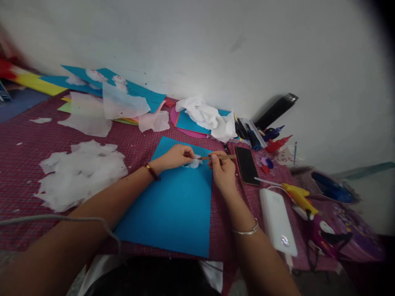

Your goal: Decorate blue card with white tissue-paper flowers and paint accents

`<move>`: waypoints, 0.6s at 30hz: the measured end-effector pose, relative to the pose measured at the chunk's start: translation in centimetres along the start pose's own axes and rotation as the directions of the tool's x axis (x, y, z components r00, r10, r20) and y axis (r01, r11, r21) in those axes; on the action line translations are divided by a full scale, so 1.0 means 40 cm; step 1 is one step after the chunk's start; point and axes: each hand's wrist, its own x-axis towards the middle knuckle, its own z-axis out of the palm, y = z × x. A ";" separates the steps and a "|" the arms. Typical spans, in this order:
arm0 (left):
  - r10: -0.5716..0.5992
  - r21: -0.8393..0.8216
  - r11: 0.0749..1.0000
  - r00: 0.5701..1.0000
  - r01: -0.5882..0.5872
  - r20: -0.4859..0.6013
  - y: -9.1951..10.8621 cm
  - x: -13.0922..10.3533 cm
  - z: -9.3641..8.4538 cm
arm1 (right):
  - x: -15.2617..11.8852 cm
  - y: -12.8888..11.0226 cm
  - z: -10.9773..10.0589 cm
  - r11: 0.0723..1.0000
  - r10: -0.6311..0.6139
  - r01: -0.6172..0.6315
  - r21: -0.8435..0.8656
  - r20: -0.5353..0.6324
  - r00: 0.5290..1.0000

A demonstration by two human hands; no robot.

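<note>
- Lying nearest: blue sheet [173, 209], on checked cloth [18, 168].
- White paper pile [82, 176]: left of the left forearm, from what I see standing here.
- Right hand [223, 169]: grasping thin brown stick [228, 157], tip at white scrap.
- Left hand [177, 156]: fingertips bunched at white scrap [195, 163]; can't tell if pinching it.
- White scrap: over blue sheet's far half.
- Phone [246, 165]: just right of right hand.
- Crumpled white paper [202, 113]: farthest, near wall [197, 37].
</note>
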 end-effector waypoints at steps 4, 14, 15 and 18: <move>0.030 0.083 0.996 0.999 -0.026 -0.042 0.005 0.004 0.008 | -0.005 -0.018 -0.009 0.999 0.002 0.003 0.053 -0.095 0.995; 0.022 0.048 0.999 0.998 -0.019 -0.054 0.016 -0.001 0.001 | -0.014 -0.015 0.005 0.993 -0.080 0.086 -0.084 0.069 0.994; 0.024 0.044 0.999 0.998 -0.022 -0.057 0.019 -0.001 0.001 | -0.013 -0.012 0.006 0.991 -0.079 0.087 -0.101 0.077 0.994; 0.047 0.045 0.998 0.993 -0.043 -0.104 0.026 -0.002 -0.001 | -0.010 -0.007 0.008 0.986 -0.091 0.104 -0.134 0.099 0.991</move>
